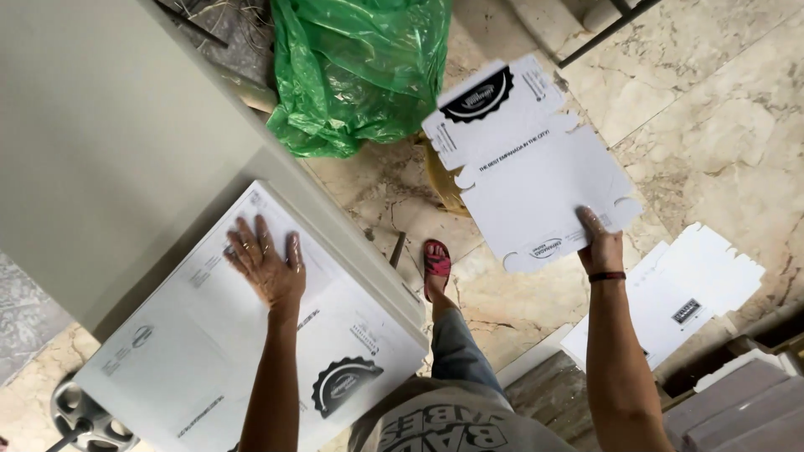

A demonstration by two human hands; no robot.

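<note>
The left hand [264,264] is laid flat, with the fingers spread apart, on a stack of flat white cardboard sheets [209,351]. Nothing is gripped by it; the palm is only pressed on the top sheet. The stack is placed on the pale worktop [100,142] at the left of the scene, and its right corner reaches over the worktop edge. A round black emblem and small black print are seen on the top sheet.

The right hand [600,244] is closed on the near edge of one unfolded white box blank [536,167], with the thumb on top of the card. This blank is held in the air above the marble floor [712,109], to the right of the worktop and well apart from the stack. Flaps with scalloped cuts are seen on its sides, and a black emblem at its far end. A dark band is worn on the right wrist.

Behind the blank, a green plastic bag [356,71] is seen. More white blanks [687,293] are lying on the floor at the right. A foot in a red sandal [436,264] is seen between the two arms.
</note>
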